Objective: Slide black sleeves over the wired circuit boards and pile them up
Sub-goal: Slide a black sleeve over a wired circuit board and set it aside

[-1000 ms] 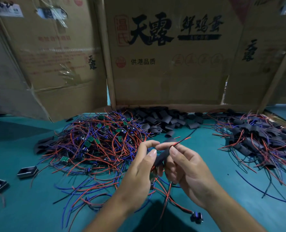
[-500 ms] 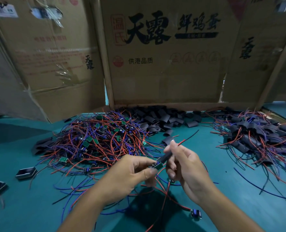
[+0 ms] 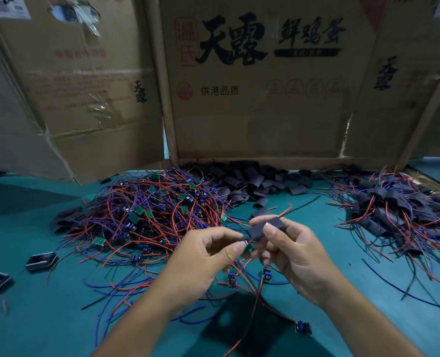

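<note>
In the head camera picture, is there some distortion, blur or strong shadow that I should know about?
Head view: wide-angle bending tilts the cardboard boxes outward at the edges; both hands and the black sleeve look slightly soft; a dark shadow lies on the green table under the forearms; tape on the left box shows mild glare.

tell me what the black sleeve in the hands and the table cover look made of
Black sleeve: matte, thin, flattened tube, probably heat-shrink plastic; it shows no shine. Table cover: smooth teal sheet, likely rubber or vinyl mat, with a faint soft sheen.
</note>
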Tool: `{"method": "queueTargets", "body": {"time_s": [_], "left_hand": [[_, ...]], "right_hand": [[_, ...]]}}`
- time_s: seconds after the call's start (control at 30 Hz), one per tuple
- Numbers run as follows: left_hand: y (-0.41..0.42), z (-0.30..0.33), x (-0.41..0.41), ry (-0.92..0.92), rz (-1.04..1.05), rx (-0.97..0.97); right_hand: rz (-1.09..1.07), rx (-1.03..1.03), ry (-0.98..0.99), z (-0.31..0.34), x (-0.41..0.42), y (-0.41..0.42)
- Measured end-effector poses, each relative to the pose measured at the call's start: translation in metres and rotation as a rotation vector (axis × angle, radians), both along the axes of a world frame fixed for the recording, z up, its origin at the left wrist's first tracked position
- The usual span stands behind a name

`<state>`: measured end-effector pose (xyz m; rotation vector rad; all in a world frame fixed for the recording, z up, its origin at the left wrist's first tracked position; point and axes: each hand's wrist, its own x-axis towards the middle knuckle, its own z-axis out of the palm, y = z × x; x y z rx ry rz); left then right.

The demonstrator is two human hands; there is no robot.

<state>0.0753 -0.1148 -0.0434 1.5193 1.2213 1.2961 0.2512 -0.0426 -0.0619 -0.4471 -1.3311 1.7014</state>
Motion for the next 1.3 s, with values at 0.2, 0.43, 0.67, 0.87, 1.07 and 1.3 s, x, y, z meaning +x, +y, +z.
{"method": "queueTargets", "body": {"time_s": [0.2,0.43,0.67,0.87,1.07,1.3], "left_hand": [[0.0016,-0.0007,-0.0040,-0.056,0.065,0.085],[0.0013,0.0012,-0.0046,-0.118,0.088,0.101],[0.0037,-0.0005,-0.0056,-0.153,0.113,0.133],[0.0041,-0.0003,-0.0057,-0.087,0.161,0.180],[0.0043,-0.0008,-0.0064,-0.088,0.164,0.179],[0.0023,0.0006,-0.0047,-0.211,0.099,0.154]], "right_hand": [[0.003,0.030,-0.038,-0.0003,-0.0015,-0.0004],[0.017,0.081,-0.058,0.0014,-0.0015,-0.0009],[0.022,0.093,-0.057,-0.0002,-0.0030,-0.0015],[0.007,0.135,-0.067,-0.0006,-0.0028,-0.0028],[0.033,0.149,-0.077,-0.0014,-0.0024,-0.0014],[-0.043,0.202,-0.145,-0.0036,-0.0030,-0.0004]]}}
